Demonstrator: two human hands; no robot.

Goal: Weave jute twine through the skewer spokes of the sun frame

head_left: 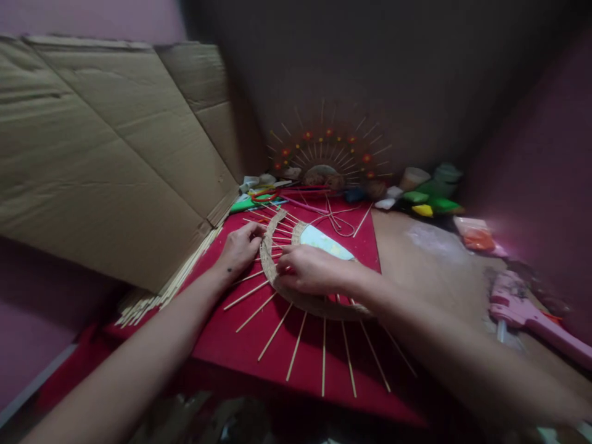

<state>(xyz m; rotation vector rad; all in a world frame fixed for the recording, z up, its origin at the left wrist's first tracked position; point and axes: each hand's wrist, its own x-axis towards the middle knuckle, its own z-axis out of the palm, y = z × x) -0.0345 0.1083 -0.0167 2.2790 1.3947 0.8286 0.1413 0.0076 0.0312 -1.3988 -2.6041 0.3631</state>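
Note:
A half-round fan of thin wooden sticks [291,346] lies flat, with a woven twine band [267,254] running across the sticks. At its centre is a pale patterned half-disc [326,242], edged with a narrower twine band [297,233]. My left hand [241,248] pinches the outer band at its left edge, fingers and thumb close together. Over the sticks between the two bands is my right hand [313,269], its fingers curled against the outer band's inner side. What those fingers hold is hidden. My right forearm covers the fan's right end.
Loose sticks [152,306] lie beside a large cardboard sheet [106,160] on the left. Scissors [264,195], loose twine [340,223] and a flower-decorated stick fan [324,151] are behind. A pink glue gun [513,302] rests right of the red cloth [222,339].

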